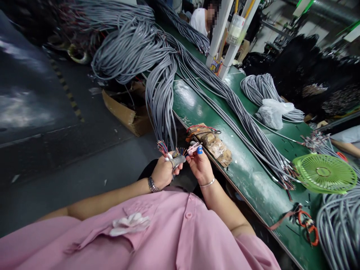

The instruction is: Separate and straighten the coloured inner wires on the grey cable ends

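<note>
My left hand (164, 172) is closed around grey multi-core cables (178, 161). Their stripped ends show thin coloured wires (162, 147), and one bundle fans out toward my right hand. Facing it, my right hand (201, 168) pinches a small pink-and-white piece (193, 148) between thumb and fingers, close to those wire tips. I cannot make out exactly what this piece is. A blue cover (199, 150) sits on the right thumb. Just beyond the hands, a worn wooden block (215, 144) wrapped in tape lies at the bench edge, with red and black wires on it.
Long grey cables (222, 93) run along the green bench (225, 116); a large bundle (132, 48) hangs over its left edge above a cardboard box (126, 112). Rightward are a green fan (323, 172), orange-handled scissors (308, 227) and coiled cable (340, 221). Another person (200, 20) is at the back.
</note>
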A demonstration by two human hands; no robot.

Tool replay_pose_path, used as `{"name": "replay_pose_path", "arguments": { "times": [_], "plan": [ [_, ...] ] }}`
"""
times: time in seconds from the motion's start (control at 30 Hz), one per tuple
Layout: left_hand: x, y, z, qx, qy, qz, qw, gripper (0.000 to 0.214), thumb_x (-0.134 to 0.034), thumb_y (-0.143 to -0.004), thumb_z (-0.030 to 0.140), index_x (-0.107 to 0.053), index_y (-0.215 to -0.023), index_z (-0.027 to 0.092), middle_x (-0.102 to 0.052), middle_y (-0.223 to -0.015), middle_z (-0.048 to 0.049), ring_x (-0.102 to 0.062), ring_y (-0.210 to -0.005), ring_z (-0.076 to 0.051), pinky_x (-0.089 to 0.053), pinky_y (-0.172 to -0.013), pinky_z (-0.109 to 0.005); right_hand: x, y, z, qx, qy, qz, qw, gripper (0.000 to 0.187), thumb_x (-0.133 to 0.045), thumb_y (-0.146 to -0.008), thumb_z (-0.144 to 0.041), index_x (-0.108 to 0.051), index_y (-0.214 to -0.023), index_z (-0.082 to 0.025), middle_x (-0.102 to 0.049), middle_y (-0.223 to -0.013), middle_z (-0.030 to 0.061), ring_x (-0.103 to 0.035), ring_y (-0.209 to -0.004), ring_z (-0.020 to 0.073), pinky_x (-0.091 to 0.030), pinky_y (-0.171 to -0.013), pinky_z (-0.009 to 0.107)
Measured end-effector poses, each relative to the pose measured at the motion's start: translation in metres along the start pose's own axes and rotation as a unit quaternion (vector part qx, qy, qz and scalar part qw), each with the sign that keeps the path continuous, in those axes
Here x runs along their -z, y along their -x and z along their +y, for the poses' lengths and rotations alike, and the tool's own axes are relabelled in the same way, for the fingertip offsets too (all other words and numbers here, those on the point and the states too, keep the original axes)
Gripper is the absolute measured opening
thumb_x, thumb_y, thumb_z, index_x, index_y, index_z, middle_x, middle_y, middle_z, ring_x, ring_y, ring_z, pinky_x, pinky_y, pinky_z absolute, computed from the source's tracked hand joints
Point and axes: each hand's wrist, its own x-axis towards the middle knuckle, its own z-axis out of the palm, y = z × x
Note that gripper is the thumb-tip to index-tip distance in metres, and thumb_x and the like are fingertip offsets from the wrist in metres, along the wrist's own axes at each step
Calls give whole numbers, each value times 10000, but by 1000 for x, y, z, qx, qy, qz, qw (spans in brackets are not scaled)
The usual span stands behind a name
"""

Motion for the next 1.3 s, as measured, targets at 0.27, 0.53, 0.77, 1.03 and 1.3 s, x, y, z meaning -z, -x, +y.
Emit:
{"name": "replay_pose_path", "arguments": {
  "times": [0.27,0.53,0.77,1.03,1.3],
  "plan": [
    [6,6,2,-8,-15,-10,1000,163,-678,-696,272,-562,-676,159,-576,-512,23,-429,-361,-60,-282,-355,-184,4,4,-4,-44,9,-25,999,377,-629,-782,-564,-643,-862,-196,-668,-843,9,-572,-669,100,-518,-641,234],
    [9,11,6,-4,-12,7,1000,193,-712,-667,284,-563,-659,161,-568,-502,25,-431,-359,-61,-285,-348,-184,17,20,-10,-104,145,-107,978,383,-761,-694,-451,-649,-912,-157,-681,-825,27,-576,-632,96,-548,-624,251],
    [4,6,13,-21,17,19,999,186,-703,-672,282,-563,-649,162,-563,-496,26,-415,-355,-55,-282,-340,-182,12,11,-8,-42,75,-31,996,514,-558,-784,-648,-652,-911,-159,-657,-829,38,-580,-650,103,-542,-633,253],
    [0,1,8,-17,33,24,999,156,-682,-688,261,-563,-685,160,-563,-503,29,-420,-357,-56,-268,-338,-180,5,5,-5,45,82,3,996,329,-644,-794,-500,-665,-877,-182,-634,-799,7,-525,-612,85,-515,-607,225],
    [-3,1,10,-14,13,19,1000,158,-682,-683,266,-568,-688,157,-561,-492,33,-418,-356,-49,-258,-350,-175,10,-3,-1,35,56,-10,998,355,-658,-772,-535,-671,-864,-192,-635,-775,-1,-535,-629,90,-505,-614,218]
  ]
}}
